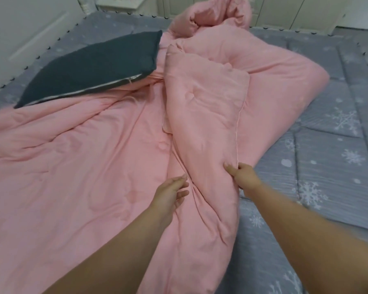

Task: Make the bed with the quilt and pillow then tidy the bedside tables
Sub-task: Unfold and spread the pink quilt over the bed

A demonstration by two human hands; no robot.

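Observation:
A pink quilt [77, 158] lies rumpled across the bed, bunched into a heap at the far end and folded over itself in the middle. My right hand [243, 177] pinches the seamed edge of that raised fold, thumb on top. My left hand [170, 193] hovers just left of the same fold, fingers apart and holding nothing. A dark grey pillow [94, 68] with a zip on its near side rests on the quilt's upper left part.
The bed carries a grey sheet with white snowflakes [327, 158], bare on the right. A white bedside table [123, 5] stands beyond the far left corner. White cabinet doors [285, 9] line the far wall.

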